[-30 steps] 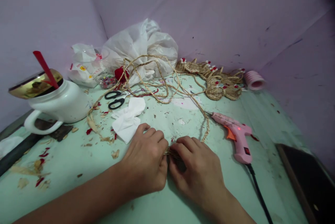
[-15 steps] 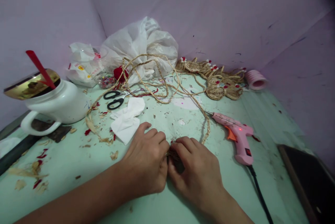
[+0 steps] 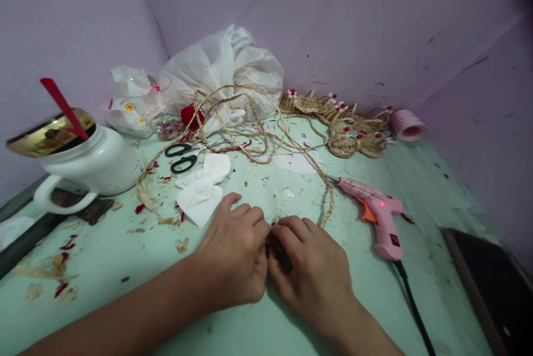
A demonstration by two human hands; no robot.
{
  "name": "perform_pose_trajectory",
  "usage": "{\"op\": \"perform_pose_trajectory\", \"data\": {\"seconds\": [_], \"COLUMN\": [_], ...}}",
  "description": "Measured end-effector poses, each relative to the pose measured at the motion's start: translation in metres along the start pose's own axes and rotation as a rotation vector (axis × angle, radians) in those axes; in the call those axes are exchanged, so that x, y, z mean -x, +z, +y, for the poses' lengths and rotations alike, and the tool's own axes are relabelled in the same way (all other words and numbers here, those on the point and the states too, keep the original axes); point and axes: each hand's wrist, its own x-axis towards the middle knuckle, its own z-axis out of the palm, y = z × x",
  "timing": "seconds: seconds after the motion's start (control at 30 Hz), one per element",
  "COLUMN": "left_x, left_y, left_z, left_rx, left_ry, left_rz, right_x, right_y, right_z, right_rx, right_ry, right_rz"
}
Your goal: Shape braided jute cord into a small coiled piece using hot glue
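Observation:
My left hand (image 3: 237, 253) and my right hand (image 3: 310, 267) meet at the front middle of the table, fingers curled and pressed together. Between them is a small piece of brown braided cord (image 3: 272, 242), mostly covered by the fingers, so its shape cannot be made out. From behind my right hand a long braided straw cord (image 3: 327, 189) runs up and loops loosely across the back of the table. To the right lies a pink glue gun (image 3: 381, 211) with an orange trigger and a lit red light, apart from my hand.
Behind my left hand lie white cutouts (image 3: 202, 195) and black-handled scissors (image 3: 183, 159). A white mug (image 3: 95, 164) stands left. At the back are a plastic bag (image 3: 233, 67), braided flower-like pieces (image 3: 350, 134) and a pink roll (image 3: 407, 125). A dark phone-like slab (image 3: 491, 284) lies right.
Almost nothing differs. Both hands keep the same grip on the piece between them, with only a very slight shift of the whole view.

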Motion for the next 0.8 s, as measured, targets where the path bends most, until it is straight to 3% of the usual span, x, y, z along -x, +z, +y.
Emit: {"op": "perform_pose_trajectory", "data": {"seconds": [0.37, 0.57, 0.67, 0.8], "left_x": [0.001, 0.0, 0.002, 0.005], "left_y": [-0.002, -0.035, -0.046, -0.04], "left_z": [0.003, -0.014, -0.028, -0.031], "left_rx": [-0.052, 0.123, 0.195, 0.092], "left_ry": [-0.007, 0.043, -0.013, -0.062], "left_rz": [-0.026, -0.198, -0.167, -0.137], "right_x": [-0.001, 0.001, 0.002, 0.004], "right_y": [0.002, 0.0, -0.001, -0.004], "right_z": [0.001, -0.002, -0.003, -0.004], "right_rx": [0.059, 0.093, 0.109, 0.105], "right_ry": [-0.01, 0.009, 0.013, -0.01], "right_rz": [-0.012, -0.019, -0.011, -0.013]}}
